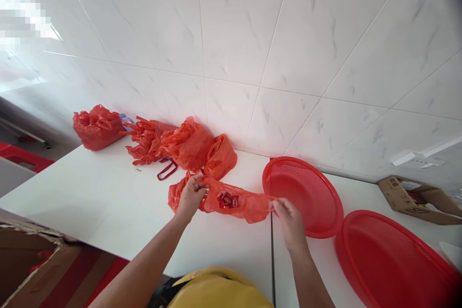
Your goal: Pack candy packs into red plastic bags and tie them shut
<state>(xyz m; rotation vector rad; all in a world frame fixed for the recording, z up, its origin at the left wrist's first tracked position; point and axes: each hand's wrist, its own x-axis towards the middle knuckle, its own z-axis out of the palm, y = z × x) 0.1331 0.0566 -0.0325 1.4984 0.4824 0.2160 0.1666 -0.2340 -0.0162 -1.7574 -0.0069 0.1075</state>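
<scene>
Head: left fingers [197,182] and right fingers [280,204] stretch a red bag [250,204].

Bare forearms [149,260] reached over the near edge of the table [119,202]; the left hand [192,196] held a pinch; the right hand [290,221] likewise.

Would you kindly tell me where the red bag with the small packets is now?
In the head view, the red bag is just below centre, held between the left hand and the right hand, with a red basket to its right.
</scene>
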